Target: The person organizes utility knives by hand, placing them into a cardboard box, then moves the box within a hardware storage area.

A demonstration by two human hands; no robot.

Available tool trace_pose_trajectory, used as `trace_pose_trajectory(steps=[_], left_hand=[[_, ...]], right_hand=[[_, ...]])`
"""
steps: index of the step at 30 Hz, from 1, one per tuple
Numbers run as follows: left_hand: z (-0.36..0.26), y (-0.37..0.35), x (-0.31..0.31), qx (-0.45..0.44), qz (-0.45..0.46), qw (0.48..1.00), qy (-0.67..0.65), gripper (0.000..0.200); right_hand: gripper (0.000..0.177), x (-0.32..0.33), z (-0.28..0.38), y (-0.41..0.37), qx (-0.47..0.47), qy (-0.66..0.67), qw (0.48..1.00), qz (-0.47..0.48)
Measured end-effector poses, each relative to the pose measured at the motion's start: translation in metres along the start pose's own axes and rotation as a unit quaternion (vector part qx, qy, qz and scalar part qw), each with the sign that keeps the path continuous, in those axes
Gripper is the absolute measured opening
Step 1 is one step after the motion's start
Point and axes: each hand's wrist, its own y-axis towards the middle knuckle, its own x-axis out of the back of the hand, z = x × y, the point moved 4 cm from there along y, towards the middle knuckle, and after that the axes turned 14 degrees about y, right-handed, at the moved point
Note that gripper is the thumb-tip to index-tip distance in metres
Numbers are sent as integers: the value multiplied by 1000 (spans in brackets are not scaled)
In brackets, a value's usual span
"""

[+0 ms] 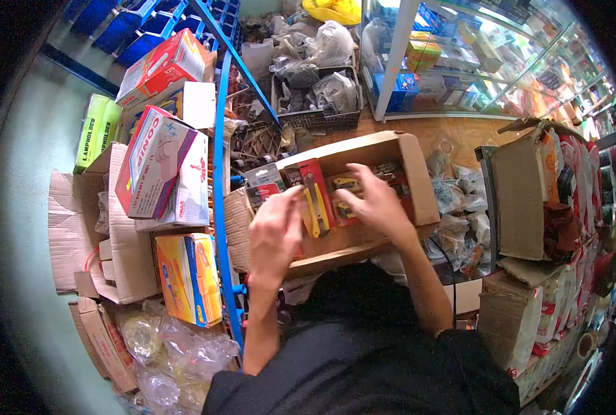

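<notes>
An open cardboard box (419,173) sits in front of me with carded goods inside. My left hand (275,232) is closed at the left edge of a packaged yellow utility knife (317,207) on a red card, pinching it between thumb and fingers. Over the right half of the box, my right hand (377,207) is open, thumb and forefinger apart above more yellow-and-black packaged items (348,185). Beside the left fingers, a grey-and-red blister pack (264,181) leans at the box's left end.
A blue metal post (221,207) rises close to my left arm. Stacked cartons (159,162) and a yellow-orange box (187,277) stand beyond it. Bagged goods (453,190) and a tall carton (519,200) lie to the right. A glass display case (453,62) stands behind.
</notes>
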Motion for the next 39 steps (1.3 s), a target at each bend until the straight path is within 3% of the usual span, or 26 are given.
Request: trace_pose_trajectory(steps=[1,3,6,7,9,10,14,17,18,21,24,27,31,36,39], left_hand=[[10,-9,9,49,0,999,1,24],[25,-23,11,64,5,998,-8,24],[28,-31,9,78,9,997,-16,25],[23,-32,6,107,58,991,-56,34],[8,-28,-5,44,77,996,0,52],[2,-27,-15,-5,110,993,31,71],[-22,-12,-51,-59,211,976,23,94],[-37,-3,-84,-78,278,957,-9,95],[-43,-3,-90,-84,293,952,-39,91],[-50,0,-106,-154,327,932,24,88],[-48,-2,-125,-245,288,926,-11,71],[-52,5,-148,-285,306,908,-23,58],[-58,5,-141,-280,315,906,43,46],[-52,0,-146,-268,338,900,64,43],[-45,0,-152,-280,344,896,34,46]], right_hand=[[72,-16,-12,13,-54,-15,998,35],[79,-54,-54,41,-106,99,985,98],[75,-42,-5,40,-172,69,969,160],[72,-39,-3,40,-135,70,977,149],[67,-25,-7,27,-63,73,987,128],[63,-19,-17,23,-26,121,987,99],[50,22,-24,-6,-39,163,986,-4],[39,47,-30,-29,-211,322,923,13],[37,58,-45,-31,-175,237,955,36],[44,87,-49,-38,-35,83,995,-50],[48,101,-24,-39,-51,261,961,-78],[46,105,-27,-35,-67,275,956,-80],[45,96,-31,-35,-55,244,965,-77],[42,91,-27,-36,-13,129,989,-73],[41,89,-27,-35,-27,139,988,-60]])
